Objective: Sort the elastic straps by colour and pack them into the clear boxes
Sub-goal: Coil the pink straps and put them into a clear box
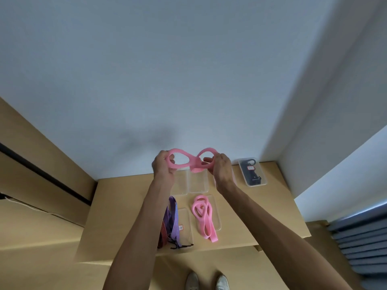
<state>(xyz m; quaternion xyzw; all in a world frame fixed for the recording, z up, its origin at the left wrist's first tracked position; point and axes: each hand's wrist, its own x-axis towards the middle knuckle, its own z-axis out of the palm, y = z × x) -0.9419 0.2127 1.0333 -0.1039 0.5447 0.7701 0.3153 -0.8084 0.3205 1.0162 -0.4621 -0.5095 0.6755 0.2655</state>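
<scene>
A pink elastic strap (189, 159) is twisted into a figure eight and held up above the cardboard table (261, 216). My left hand (162, 165) grips its left loop and my right hand (222, 167) grips its right loop. Below them lie clear boxes (199, 182) side by side with nothing visible inside. Nearer me, more pink straps (203, 214) lie coiled on a clear lid or box. Purple and red striped straps (170, 223) lie on another clear piece at the left, partly behind my left forearm.
A closed clear box with black straps (252, 171) stands at the table's back right corner. A white wall rises directly behind the table. Cardboard surfaces lie to the left, grey slatted material at the right. My shoes (206, 280) show below the table's front edge.
</scene>
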